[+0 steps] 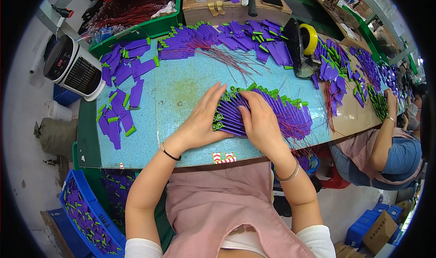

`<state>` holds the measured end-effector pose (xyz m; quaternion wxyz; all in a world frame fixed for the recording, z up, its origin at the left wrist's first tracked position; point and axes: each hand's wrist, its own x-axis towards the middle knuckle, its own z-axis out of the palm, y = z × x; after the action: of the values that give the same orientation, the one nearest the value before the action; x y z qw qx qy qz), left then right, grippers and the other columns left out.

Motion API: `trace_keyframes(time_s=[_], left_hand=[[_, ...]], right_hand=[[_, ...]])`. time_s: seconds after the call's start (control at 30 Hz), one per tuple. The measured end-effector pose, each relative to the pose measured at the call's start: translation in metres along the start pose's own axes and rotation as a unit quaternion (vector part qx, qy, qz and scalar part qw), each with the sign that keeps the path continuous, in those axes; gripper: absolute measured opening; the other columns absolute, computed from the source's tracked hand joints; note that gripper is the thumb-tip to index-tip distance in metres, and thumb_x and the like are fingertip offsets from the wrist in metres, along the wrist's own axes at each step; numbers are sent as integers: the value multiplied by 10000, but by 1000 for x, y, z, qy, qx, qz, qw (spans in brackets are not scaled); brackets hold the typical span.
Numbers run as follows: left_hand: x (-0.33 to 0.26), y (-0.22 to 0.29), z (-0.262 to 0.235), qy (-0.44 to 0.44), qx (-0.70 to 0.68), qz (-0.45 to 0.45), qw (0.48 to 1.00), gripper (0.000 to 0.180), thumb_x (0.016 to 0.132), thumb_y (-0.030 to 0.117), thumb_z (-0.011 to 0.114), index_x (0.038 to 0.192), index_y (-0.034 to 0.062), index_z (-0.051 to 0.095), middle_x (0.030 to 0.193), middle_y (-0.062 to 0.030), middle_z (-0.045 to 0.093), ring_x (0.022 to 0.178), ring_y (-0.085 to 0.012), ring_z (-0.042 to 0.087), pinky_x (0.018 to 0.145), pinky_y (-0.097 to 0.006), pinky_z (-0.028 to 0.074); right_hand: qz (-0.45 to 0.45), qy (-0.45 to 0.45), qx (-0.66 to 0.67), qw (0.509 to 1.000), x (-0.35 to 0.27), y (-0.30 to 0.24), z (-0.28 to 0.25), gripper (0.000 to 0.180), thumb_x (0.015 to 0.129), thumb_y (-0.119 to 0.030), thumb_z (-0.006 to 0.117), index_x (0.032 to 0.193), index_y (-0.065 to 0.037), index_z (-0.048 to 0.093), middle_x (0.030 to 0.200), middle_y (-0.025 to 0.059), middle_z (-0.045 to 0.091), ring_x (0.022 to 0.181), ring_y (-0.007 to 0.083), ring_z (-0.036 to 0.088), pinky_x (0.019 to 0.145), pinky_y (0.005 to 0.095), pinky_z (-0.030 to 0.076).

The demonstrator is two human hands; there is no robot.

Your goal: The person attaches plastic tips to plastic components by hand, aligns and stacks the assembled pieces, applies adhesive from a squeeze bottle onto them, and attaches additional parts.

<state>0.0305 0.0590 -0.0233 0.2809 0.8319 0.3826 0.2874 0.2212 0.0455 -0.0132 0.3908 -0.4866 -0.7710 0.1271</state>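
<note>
A fanned row of flat purple plastic pieces with round green ends lies on the light-blue table mat, thin red wires trailing from its right end. My left hand cups the row's left end, its fingers along the far side and its thumb on the near side by the green ends. Over the row's left part curves my right hand, gripping the pieces from above with fingers and thumb. Some pieces are hidden beneath it.
Loose purple pieces lie left, beside a fan heater. More piles line the back. A tape dispenser stands back right. A blue crate sits lower left. A co-worker's hand is at far right.
</note>
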Motion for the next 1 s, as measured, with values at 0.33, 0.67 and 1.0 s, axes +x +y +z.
trace_keyframes(time_s=[0.33,0.67,1.0], left_hand=[[-24,36,-10,6,104,6,995,945,626,266,828,1412,66,343,1478,-221,247,1327,-400,338,1051,-468,354],[-22,34,-13,-35,161,1,986,892,619,333,806,1367,56,406,1439,-173,348,1325,-380,344,1056,-466,348],[-18,29,-7,-16,139,30,990,906,635,311,806,1369,4,374,1440,-212,326,1333,-395,320,1072,-453,334]], right_hand=[[62,-59,190,978,-9,-1,-2,267,867,96,423,1076,51,584,1001,175,655,936,291,658,808,345,511],[193,172,404,877,-28,2,-17,365,962,-67,412,1312,30,378,1272,208,496,1167,262,517,985,377,421],[-60,-150,-60,985,-17,-28,-16,1074,608,-392,820,1432,10,261,1372,264,379,1203,430,418,988,482,345]])
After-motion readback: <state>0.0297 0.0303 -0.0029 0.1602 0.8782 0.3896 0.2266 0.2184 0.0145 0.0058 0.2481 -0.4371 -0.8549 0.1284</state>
